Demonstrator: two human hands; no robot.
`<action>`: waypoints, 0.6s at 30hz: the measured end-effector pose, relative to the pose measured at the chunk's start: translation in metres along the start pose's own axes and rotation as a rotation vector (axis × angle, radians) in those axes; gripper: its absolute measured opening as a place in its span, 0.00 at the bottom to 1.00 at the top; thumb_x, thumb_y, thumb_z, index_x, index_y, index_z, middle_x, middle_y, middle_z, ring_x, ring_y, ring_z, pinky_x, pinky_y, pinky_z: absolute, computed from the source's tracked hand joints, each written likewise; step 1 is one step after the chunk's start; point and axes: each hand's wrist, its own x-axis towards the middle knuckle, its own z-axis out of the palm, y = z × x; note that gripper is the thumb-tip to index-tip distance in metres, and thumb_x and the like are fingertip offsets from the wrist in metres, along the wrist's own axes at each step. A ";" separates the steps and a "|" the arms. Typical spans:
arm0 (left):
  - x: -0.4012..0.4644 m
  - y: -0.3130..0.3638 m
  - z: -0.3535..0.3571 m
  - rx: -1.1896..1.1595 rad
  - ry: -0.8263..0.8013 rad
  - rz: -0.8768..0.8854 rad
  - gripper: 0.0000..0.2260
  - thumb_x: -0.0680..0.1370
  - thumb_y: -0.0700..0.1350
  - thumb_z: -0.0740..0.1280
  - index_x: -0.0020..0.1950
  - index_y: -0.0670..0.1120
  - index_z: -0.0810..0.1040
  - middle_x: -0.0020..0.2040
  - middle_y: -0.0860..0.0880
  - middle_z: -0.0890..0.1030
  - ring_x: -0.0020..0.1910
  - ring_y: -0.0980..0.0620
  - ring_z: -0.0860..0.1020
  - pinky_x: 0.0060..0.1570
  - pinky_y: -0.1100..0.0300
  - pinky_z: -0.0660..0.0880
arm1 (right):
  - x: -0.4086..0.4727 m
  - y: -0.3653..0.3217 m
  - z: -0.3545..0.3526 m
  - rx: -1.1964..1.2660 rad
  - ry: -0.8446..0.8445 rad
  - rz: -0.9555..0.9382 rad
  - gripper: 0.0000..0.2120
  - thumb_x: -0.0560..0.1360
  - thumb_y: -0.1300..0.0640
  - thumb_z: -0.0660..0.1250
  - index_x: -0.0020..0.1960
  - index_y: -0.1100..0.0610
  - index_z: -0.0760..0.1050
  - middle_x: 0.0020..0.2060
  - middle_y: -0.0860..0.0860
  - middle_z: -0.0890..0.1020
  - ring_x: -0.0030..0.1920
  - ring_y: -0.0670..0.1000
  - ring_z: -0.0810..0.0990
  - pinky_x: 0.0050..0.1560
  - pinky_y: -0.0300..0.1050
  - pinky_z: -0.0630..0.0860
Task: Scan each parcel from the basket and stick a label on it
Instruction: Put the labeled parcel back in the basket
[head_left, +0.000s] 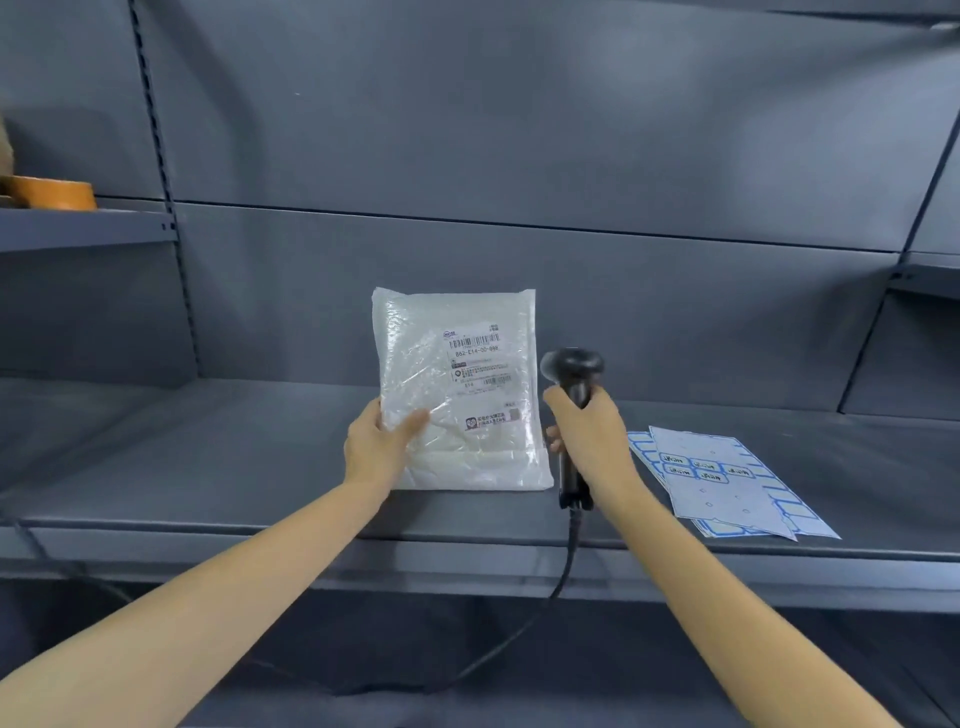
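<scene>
Currently held: one parcel (460, 389), a flat white plastic mailer, stood upright with its lower edge on or just above the grey shelf (208, 467); which of the two cannot be told. Its printed shipping slip (478, 364), with barcodes, faces the camera in the parcel's upper right part. No blue-bordered sticker shows on the visible face, so labelling appears not yet done. Left of the parcel's lower corner, the left hand (376, 447) grips the edge, thumb across the front, the other fingers hidden behind the plastic. Just right of the parcel, the right hand (587, 436) is curled round the grip of a black corded scanner (571, 387), its head level with the slip; whether a finger is on the trigger cannot be told. No scan beam shows on the barcode, so the scan seems to be in hand or about to start. Further right of the parcel, on the same shelf, lie label sheets (727, 483), some blue-bordered stickers left and several places bare. Far up and left of the parcel, a brown tape roll (52, 192) sits on a higher shelf. Basket: not in view, so the count of parcels left is unknown.
</scene>
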 end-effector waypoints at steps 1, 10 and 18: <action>0.002 0.002 -0.004 0.025 -0.013 -0.042 0.12 0.71 0.49 0.75 0.50 0.47 0.79 0.47 0.50 0.82 0.48 0.48 0.80 0.52 0.53 0.77 | 0.013 0.005 -0.006 -0.068 0.004 0.047 0.10 0.74 0.50 0.63 0.47 0.57 0.71 0.42 0.56 0.79 0.35 0.51 0.77 0.34 0.41 0.72; 0.016 0.009 -0.025 0.243 -0.181 -0.299 0.18 0.71 0.49 0.73 0.54 0.39 0.78 0.50 0.44 0.82 0.46 0.45 0.80 0.45 0.54 0.77 | 0.059 0.051 -0.012 -0.723 -0.012 0.186 0.19 0.74 0.56 0.64 0.60 0.66 0.68 0.60 0.62 0.68 0.60 0.62 0.68 0.55 0.47 0.66; 0.004 0.010 -0.018 0.481 -0.264 -0.165 0.34 0.77 0.48 0.68 0.78 0.43 0.54 0.77 0.49 0.60 0.73 0.47 0.62 0.68 0.54 0.63 | 0.059 0.077 -0.001 -0.836 -0.028 0.095 0.12 0.74 0.56 0.65 0.53 0.63 0.71 0.57 0.63 0.71 0.61 0.62 0.66 0.55 0.46 0.63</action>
